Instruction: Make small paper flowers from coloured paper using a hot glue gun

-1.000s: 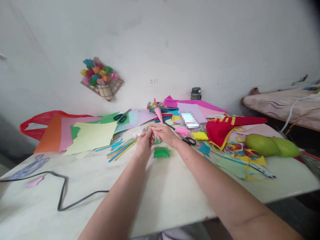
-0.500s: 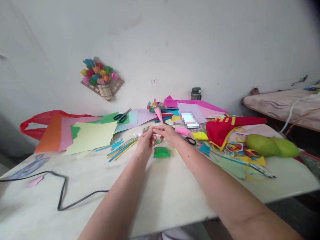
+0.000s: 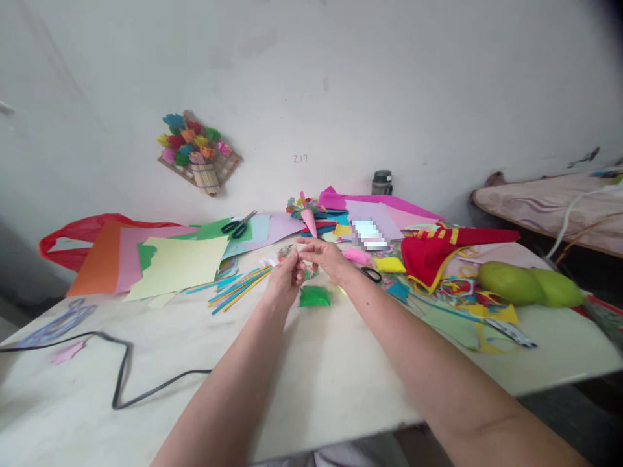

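Note:
My left hand (image 3: 287, 272) and my right hand (image 3: 324, 256) meet above the middle of the table, fingertips close together. Both are closed in a pinch, and what they hold is too small to make out. Just below them lies a green packet (image 3: 314, 297). Thin coloured paper strips (image 3: 239, 290) fan out left of my left hand. Beyond the hands rests a pink paper cone (image 3: 309, 222) with colourful pieces at its top. Right of my right hand are a pink packet (image 3: 357, 255), a yellow packet (image 3: 390, 264) and black scissor handles (image 3: 372, 275).
Coloured sheets (image 3: 180, 266) and other scissors (image 3: 238, 225) lie at the back left. A black cable (image 3: 160, 387) crosses the left front. At right are a red cloth (image 3: 428, 256), paper scraps and green fruits (image 3: 530, 284). A phone (image 3: 370, 234) lies behind the packets.
The fingers of my right hand have shifted slightly and spread a little from my left fingertips. The things on the table have not moved.

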A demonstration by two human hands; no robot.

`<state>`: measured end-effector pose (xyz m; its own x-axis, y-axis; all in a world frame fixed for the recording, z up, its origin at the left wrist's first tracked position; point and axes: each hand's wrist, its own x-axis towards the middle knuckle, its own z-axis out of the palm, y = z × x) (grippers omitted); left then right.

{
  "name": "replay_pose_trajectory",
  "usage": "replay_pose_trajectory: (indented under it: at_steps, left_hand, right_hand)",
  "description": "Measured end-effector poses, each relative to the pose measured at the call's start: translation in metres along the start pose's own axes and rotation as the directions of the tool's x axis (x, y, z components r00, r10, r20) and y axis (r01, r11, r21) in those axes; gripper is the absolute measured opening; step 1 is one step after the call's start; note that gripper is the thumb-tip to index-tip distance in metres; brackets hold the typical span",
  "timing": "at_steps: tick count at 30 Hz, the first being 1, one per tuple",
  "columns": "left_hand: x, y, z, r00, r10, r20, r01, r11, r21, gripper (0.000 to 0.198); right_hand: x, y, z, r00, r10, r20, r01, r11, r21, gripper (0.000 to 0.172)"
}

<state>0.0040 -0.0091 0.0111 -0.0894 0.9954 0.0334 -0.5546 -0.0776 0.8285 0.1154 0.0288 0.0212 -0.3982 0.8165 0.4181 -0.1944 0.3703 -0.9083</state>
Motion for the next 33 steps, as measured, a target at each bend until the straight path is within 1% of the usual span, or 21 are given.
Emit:
replay_pose_trajectory:
  at_steps: [3, 5, 7, 10, 12, 15, 16, 18, 20, 21, 23, 26, 28, 30, 32, 33]
  left_hand:
    - [0.0, 0.0, 0.0, 1.0, 0.02, 0.005, -0.02, 1.0, 0.008, 0.031]
    - [0.0, 0.0, -0.001, 0.999, 0.035, 0.003, -0.035, 0.999, 0.006, 0.029]
    - [0.0, 0.001, -0.002, 0.999, 0.04, -0.008, -0.04, 0.999, 0.002, 0.028]
    - [0.001, 0.002, -0.003, 0.999, 0.034, -0.022, -0.034, 0.999, 0.004, 0.027]
    - [0.001, 0.001, -0.002, 0.999, 0.034, -0.024, -0.034, 0.999, -0.011, 0.025]
    - [0.001, 0.0, 0.0, 0.999, 0.022, -0.046, -0.025, 0.997, -0.066, 0.02]
    - [0.001, 0.0, 0.0, 0.998, 0.02, -0.063, -0.024, 0.997, -0.078, 0.018]
    - [0.002, 0.001, 0.0, 0.993, 0.027, -0.112, -0.035, 0.997, -0.072, 0.017]
    - [0.004, 0.003, -0.002, 0.984, 0.049, -0.174, -0.057, 0.998, -0.04, 0.019]
    - [0.005, 0.005, -0.004, 0.977, 0.06, -0.203, -0.066, 0.997, -0.026, 0.021]
    - [0.005, 0.007, -0.007, 0.969, 0.077, -0.236, -0.08, 0.997, -0.001, 0.024]
    - [0.005, 0.005, -0.009, 0.975, 0.114, -0.191, -0.098, 0.991, 0.089, 0.026]
    - [0.004, 0.003, -0.008, 0.98, 0.14, -0.139, -0.111, 0.973, 0.201, 0.026]
    - [0.001, 0.0, -0.005, 0.987, 0.145, -0.073, -0.112, 0.934, 0.339, 0.025]
    - [-0.002, 0.0, 0.0, 0.99, 0.128, 0.051, -0.136, 0.851, 0.507, 0.022]
    - [-0.005, 0.0, 0.002, 0.982, 0.117, 0.145, -0.182, 0.781, 0.597, 0.019]
  right_hand:
    - [-0.001, -0.006, -0.002, 0.994, -0.106, -0.012, 0.103, 0.98, -0.172, 0.005]
    - [-0.002, -0.01, -0.004, 0.988, -0.157, 0.007, 0.154, 0.96, -0.233, 0.005]
    - [-0.004, -0.013, -0.006, 0.987, -0.155, 0.051, 0.163, 0.959, -0.231, 0.01]
    - [-0.005, -0.015, -0.006, 0.989, -0.109, 0.103, 0.129, 0.968, -0.217, 0.017]
    - [-0.005, -0.014, -0.003, 0.99, -0.114, 0.081, 0.13, 0.964, -0.233, 0.017]
    - [-0.003, -0.009, 0.003, 0.983, -0.182, 0.016, 0.179, 0.944, -0.279, 0.014]
    - [-0.003, -0.007, 0.004, 0.982, -0.189, -0.005, 0.179, 0.939, -0.295, 0.014]
    - [-0.001, -0.003, 0.004, 0.987, -0.155, -0.044, 0.131, 0.933, -0.336, 0.016]
    - [0.001, 0.001, 0.0, 0.992, -0.092, -0.083, 0.051, 0.911, -0.41, 0.018]
    - [0.002, 0.002, -0.003, 0.993, -0.066, -0.093, 0.015, 0.884, -0.467, 0.018]
    - [0.002, 0.001, -0.01, 0.997, -0.008, -0.077, -0.041, 0.786, -0.617, 0.016]
    - [0.001, -0.006, -0.019, 0.998, 0.058, -0.033, -0.061, 0.611, -0.789, 0.014]
    - [-0.001, -0.013, -0.023, 0.995, 0.099, -0.015, -0.065, 0.519, -0.852, 0.013]
    - [-0.001, -0.019, -0.026, 0.992, 0.125, -0.015, -0.069, 0.441, -0.895, 0.014]
    - [-0.001, -0.021, -0.028, 0.992, 0.114, -0.05, -0.09, 0.38, -0.921, 0.018]
    - [0.0, -0.021, -0.029, 0.992, 0.099, -0.075, -0.106, 0.357, -0.928, 0.019]
